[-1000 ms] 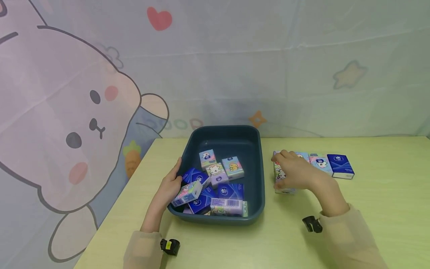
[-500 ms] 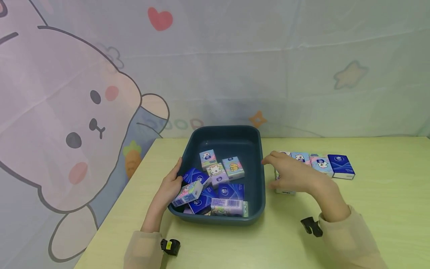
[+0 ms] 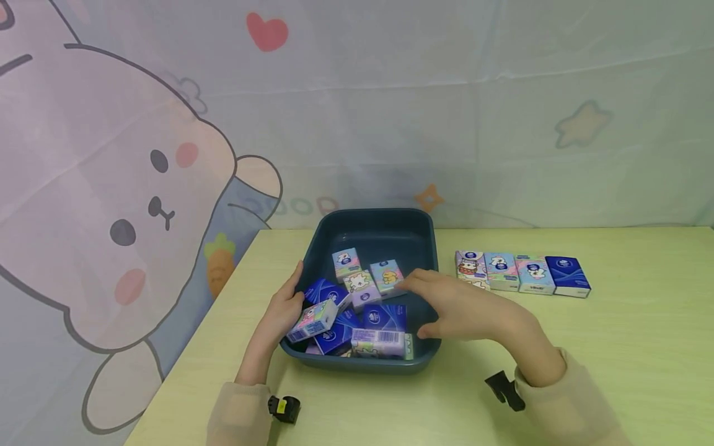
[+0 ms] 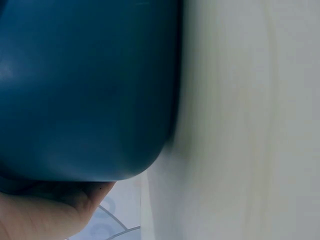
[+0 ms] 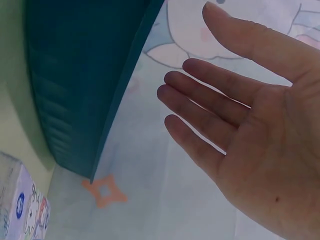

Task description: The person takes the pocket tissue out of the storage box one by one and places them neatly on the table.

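Right hand (image 3: 460, 305) shifted left from pack row (image 3: 502, 272) to over right side of tub (image 3: 385, 230) | fingers apart | left hand (image 3: 283, 311) clamped on tub's left edge | jumbled packs (image 3: 383, 318) inside

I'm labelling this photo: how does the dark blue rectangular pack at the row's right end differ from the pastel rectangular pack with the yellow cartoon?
The dark blue pack is mainly one colour; the pastel pack is patterned pale blue and pink. The dark blue pack lies on the pale yellow-green table, while the pastel pack is inside the dark teal plastic bin. Both are box-shaped, and neither is held.
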Action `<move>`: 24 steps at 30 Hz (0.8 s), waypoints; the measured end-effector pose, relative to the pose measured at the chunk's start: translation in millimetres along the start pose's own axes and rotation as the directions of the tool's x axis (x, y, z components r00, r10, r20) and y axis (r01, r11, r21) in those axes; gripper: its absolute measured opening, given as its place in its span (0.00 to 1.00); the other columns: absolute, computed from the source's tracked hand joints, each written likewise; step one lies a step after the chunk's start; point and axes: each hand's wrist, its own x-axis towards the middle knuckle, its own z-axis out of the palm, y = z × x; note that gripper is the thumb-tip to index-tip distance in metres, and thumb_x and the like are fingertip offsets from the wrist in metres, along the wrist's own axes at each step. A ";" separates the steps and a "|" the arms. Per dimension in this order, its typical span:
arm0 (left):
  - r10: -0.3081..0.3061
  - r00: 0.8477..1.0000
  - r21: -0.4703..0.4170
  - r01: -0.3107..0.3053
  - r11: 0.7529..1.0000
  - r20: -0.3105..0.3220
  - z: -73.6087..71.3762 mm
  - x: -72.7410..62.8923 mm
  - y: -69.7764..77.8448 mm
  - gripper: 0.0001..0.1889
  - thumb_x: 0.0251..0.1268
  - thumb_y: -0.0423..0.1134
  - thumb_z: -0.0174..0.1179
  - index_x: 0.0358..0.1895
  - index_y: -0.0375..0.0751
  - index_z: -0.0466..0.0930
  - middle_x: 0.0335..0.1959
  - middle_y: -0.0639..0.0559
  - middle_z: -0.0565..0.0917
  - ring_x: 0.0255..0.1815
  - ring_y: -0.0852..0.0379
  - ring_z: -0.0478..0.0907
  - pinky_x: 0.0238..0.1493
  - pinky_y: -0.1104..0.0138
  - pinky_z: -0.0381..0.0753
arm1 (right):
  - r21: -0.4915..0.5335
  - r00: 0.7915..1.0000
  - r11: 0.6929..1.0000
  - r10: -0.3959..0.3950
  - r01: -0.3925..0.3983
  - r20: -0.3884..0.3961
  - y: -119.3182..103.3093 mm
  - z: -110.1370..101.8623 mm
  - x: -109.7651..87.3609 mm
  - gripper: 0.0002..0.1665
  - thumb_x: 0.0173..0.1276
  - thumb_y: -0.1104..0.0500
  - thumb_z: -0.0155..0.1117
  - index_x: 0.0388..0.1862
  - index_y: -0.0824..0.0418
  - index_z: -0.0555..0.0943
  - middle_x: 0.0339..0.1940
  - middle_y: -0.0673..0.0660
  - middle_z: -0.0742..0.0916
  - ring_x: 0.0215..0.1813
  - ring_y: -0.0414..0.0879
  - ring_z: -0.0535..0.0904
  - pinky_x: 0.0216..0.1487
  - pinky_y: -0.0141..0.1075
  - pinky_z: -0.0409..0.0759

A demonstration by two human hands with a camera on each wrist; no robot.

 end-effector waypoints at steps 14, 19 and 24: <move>-0.014 1.000 0.005 0.014 1.000 0.004 0.8 1.5 -0.9 0.33 0.72 0.32 0.35 0.78 0.50 0.40 0.80 0.46 0.44 0.80 0.42 0.40 0.78 0.48 0.43 | -0.022 0.989 0.991 -0.133 0.135 0.061 -20.9 23.8 10.3 0.44 0.57 0.73 0.58 0.72 0.48 0.64 0.73 0.50 0.70 0.74 0.49 0.64 0.72 0.47 0.68; -0.013 1.000 0.006 0.013 1.000 0.001 0.8 3.1 -2.0 0.32 0.72 0.32 0.35 0.78 0.49 0.41 0.80 0.46 0.45 0.80 0.42 0.41 0.78 0.48 0.43 | -0.052 0.978 0.980 -0.189 0.194 0.083 -26.6 29.0 12.8 0.48 0.54 0.77 0.56 0.73 0.48 0.63 0.74 0.49 0.69 0.74 0.47 0.65 0.72 0.45 0.67; -0.011 1.000 0.010 0.011 1.000 0.001 0.6 3.2 -1.5 0.32 0.72 0.32 0.35 0.78 0.48 0.41 0.80 0.46 0.45 0.80 0.42 0.41 0.78 0.48 0.43 | -0.046 0.968 0.975 -0.211 0.219 0.133 -33.0 31.8 13.0 0.52 0.53 0.81 0.55 0.75 0.47 0.60 0.76 0.48 0.66 0.76 0.47 0.62 0.73 0.46 0.66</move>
